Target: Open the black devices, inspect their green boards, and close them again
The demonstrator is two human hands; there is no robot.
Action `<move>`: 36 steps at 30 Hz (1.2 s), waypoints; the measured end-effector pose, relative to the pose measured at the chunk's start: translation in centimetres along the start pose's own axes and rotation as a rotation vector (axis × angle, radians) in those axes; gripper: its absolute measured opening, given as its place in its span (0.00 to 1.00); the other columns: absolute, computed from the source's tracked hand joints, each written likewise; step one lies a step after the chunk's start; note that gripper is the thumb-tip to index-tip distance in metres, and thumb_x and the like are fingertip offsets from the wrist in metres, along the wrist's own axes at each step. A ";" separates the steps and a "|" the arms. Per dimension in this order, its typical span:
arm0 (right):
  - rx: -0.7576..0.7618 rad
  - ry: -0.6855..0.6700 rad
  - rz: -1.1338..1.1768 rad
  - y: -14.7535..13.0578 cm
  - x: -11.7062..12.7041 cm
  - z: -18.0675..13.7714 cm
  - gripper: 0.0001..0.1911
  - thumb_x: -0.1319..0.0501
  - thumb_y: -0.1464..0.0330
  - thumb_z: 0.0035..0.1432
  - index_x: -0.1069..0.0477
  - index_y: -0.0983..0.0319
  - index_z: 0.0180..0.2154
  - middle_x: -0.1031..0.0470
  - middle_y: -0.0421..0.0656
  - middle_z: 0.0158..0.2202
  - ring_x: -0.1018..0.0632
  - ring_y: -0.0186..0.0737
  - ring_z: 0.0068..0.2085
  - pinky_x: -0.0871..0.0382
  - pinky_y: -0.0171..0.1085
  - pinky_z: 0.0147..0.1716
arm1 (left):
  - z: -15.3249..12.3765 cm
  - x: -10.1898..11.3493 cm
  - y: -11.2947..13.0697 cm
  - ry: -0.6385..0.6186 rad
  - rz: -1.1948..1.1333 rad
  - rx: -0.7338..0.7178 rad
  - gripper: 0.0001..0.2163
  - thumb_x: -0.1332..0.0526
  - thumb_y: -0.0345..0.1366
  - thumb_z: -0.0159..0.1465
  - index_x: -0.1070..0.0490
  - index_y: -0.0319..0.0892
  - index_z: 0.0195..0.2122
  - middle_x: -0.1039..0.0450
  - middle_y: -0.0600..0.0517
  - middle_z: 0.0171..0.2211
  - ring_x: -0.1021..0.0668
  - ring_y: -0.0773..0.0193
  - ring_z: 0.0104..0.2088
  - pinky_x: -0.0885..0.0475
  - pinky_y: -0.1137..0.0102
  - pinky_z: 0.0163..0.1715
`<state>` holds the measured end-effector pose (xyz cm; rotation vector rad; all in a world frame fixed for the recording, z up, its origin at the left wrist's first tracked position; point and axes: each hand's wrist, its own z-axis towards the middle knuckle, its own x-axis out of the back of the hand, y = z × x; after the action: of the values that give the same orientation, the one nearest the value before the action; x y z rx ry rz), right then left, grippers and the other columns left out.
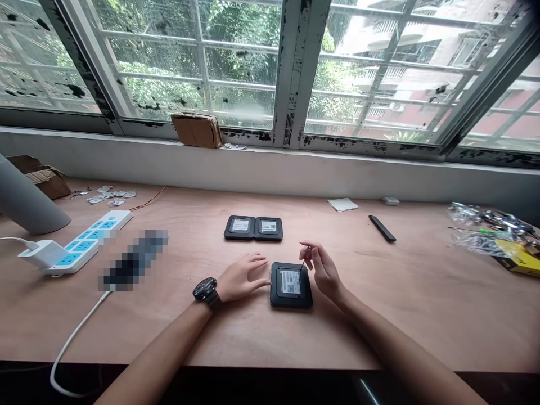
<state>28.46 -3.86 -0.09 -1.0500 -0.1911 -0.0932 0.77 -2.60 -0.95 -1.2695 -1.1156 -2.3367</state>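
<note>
A flat black square device (291, 288) with a white printed label lies on the table in front of me. My left hand (246, 277) rests flat on the wood to its left, fingers stretched out, the thumb reaching the device's left edge. At the upper right corner of the device, my right hand (324, 271) pinches a thin dark-shafted screwdriver (302, 263). Its tip points down at the device's top near the label; whether it touches a screw is too small to tell. Farther back, two similar black devices (240, 227) (268, 228) lie side by side.
To the left are a power strip (84, 244) with a white charger (47, 253) and a blurred-out object on a cable. A black bar (382, 228) and white paper (342, 205) lie right of centre. Plastic bags (481, 233) and a yellow box (521, 256) sit far right.
</note>
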 end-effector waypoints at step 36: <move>0.002 -0.088 0.136 -1.8 -2.9 3.3 0.11 0.34 0.58 0.62 0.26 0.58 0.37 0.28 0.46 0.46 0.24 0.36 0.33 0.23 0.40 0.32 | -0.1 0.6 -1.4 0.045 0.071 0.032 0.13 0.39 0.42 0.70 0.23 0.45 0.52 0.26 0.45 0.57 0.23 0.54 0.56 0.27 0.59 0.57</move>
<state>24.95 -1.97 2.42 -1.0630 -0.1989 0.0766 -0.36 -1.63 -1.24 -1.2183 -1.0719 -2.2756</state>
